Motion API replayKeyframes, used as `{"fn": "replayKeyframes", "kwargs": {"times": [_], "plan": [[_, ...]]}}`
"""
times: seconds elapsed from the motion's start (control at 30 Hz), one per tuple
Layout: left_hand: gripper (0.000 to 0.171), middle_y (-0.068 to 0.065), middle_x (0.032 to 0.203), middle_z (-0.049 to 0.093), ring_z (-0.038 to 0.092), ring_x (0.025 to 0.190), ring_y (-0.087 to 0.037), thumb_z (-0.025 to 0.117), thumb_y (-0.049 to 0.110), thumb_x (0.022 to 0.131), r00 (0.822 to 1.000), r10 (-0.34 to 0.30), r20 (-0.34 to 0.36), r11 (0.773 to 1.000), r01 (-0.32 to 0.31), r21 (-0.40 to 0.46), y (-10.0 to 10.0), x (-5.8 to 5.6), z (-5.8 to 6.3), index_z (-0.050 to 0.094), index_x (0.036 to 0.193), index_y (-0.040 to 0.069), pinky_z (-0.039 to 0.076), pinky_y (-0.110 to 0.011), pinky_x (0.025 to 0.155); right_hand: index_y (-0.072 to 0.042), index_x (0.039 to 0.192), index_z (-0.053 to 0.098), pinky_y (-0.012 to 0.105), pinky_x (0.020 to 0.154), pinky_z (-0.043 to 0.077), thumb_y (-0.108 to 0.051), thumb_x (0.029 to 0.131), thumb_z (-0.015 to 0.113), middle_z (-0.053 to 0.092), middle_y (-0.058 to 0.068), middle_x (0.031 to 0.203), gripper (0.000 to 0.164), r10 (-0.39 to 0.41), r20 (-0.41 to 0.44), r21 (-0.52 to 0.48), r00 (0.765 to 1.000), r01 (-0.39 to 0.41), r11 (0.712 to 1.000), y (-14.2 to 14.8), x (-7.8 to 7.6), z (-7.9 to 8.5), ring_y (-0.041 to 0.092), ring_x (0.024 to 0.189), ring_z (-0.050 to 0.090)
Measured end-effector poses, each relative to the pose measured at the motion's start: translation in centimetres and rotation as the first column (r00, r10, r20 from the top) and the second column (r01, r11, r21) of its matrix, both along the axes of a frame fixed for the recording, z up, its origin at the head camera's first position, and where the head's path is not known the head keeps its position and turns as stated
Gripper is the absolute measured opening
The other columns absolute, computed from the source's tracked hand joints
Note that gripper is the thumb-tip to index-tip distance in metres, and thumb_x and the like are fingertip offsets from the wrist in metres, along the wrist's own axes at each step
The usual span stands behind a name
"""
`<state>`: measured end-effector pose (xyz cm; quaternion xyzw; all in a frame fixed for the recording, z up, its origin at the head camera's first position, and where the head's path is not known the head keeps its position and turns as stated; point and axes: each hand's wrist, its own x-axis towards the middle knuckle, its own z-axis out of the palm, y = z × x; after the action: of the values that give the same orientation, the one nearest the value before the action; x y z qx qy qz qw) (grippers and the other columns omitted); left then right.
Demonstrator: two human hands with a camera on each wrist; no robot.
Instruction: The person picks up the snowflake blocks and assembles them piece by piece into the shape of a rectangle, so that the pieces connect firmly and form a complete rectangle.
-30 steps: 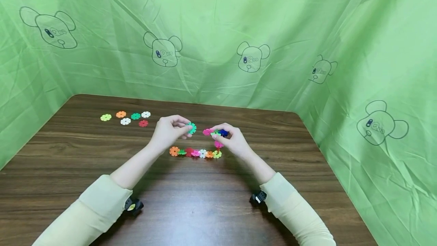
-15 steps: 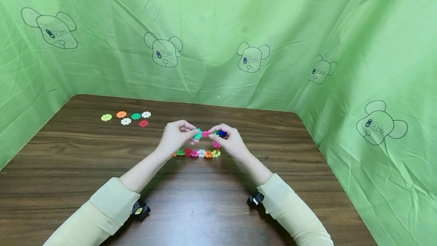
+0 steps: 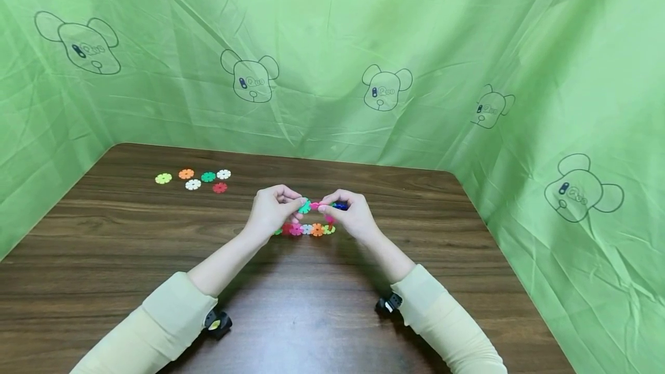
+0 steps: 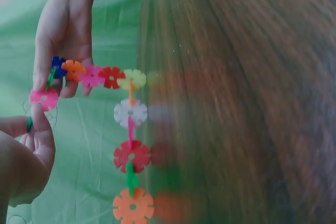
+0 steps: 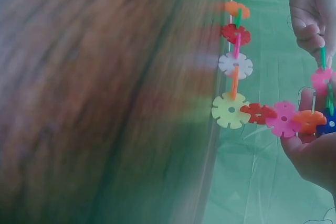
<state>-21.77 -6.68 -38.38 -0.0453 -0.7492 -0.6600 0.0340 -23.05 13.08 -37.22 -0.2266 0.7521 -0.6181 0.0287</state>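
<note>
"Green disc in the person's left hand. Is that grip together?"

"Clamped on it: I have thumb and fingers pinching the disc where it meets a pink disc. I can't tell whether their slots engage."

"And the right hand?"

"Its grip is pinched on the chain, at that pink disc, with a blue disc just beside the fingers."

"How does the chain run?"

"My left wrist view shows it dropping from the hands through orange, pink and red to a yellow-green disc, then turning along the bench to an orange disc. Whether that row touches the wood, I can't tell."

"Edges and room?"

"Six loose discs lie near the far edge, on the left, well apart from both hands. Beyond that edge I see green curtain. Brown wood stretches between the sleeves and outward past each forearm."
</note>
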Motion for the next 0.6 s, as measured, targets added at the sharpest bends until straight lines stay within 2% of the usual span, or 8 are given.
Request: {"fn": "replayKeyframes", "kwargs": {"times": [0.17,0.27,0.4,0.5,0.6], "plan": [[0.017,-0.016,0.070,0.069,0.066,0.053,-0.019,0.072,0.010,0.084,1.000,0.011,-0.023,1.000,-0.011,0.003,0.20,0.11,-0.08,0.065,0.089,-0.004,0.056,-0.044,0.059,0.011,0.088,0.066,0.026,0.053,0.048,-0.001,0.082,0.071,0.069,0.020,0.088,0.014,-0.014,0.015,-0.027,1.000,0.014,1.000,-0.09,0.01,-0.04,0.007,0.060,0.059],[0.017,-0.015,0.070,0.069,0.067,0.054,-0.020,0.071,0.011,0.084,1.000,0.009,-0.029,1.000,-0.008,0.010,0.24,0.11,-0.13,0.065,0.089,-0.004,0.055,-0.047,0.060,0.011,0.088,0.067,0.027,0.054,0.048,-0.001,0.082,0.071,0.069,0.019,0.089,0.014,-0.017,0.022,-0.029,1.000,0.018,0.999,-0.05,0.01,0.00,0.010,0.062,0.060],[0.015,-0.015,0.071,0.069,0.066,0.054,-0.018,0.071,0.009,0.084,1.000,0.005,-0.006,0.999,-0.005,0.035,0.44,0.08,-0.20,0.065,0.090,-0.004,0.056,-0.046,0.061,0.010,0.089,0.068,0.039,0.061,0.054,-0.002,0.082,0.071,0.071,0.016,0.090,0.014,-0.020,0.042,-0.024,0.999,0.021,0.999,0.00,-0.03,-0.03,0.013,0.066,0.062],[0.014,-0.015,0.071,0.069,0.065,0.054,-0.016,0.070,0.009,0.085,1.000,0.001,0.023,0.999,-0.002,0.051,0.56,0.11,-0.33,0.066,0.090,-0.003,0.056,-0.047,0.062,0.010,0.090,0.068,0.042,0.063,0.055,-0.003,0.082,0.072,0.071,0.010,0.088,0.015,-0.019,0.054,-0.024,0.998,0.021,0.999,0.00,-0.13,-0.20,0.026,0.069,0.064],[0.014,-0.013,0.070,0.069,0.066,0.054,-0.016,0.070,0.009,0.085,0.999,0.001,0.035,0.999,-0.003,0.052,0.51,0.15,-0.49,0.065,0.090,-0.003,0.055,-0.050,0.064,0.010,0.089,0.068,0.032,0.058,0.053,-0.003,0.082,0.072,0.072,0.007,0.086,0.015,-0.013,0.059,-0.025,0.998,0.014,1.000,-0.04,-0.23,-0.35,0.036,0.070,0.061]]}}
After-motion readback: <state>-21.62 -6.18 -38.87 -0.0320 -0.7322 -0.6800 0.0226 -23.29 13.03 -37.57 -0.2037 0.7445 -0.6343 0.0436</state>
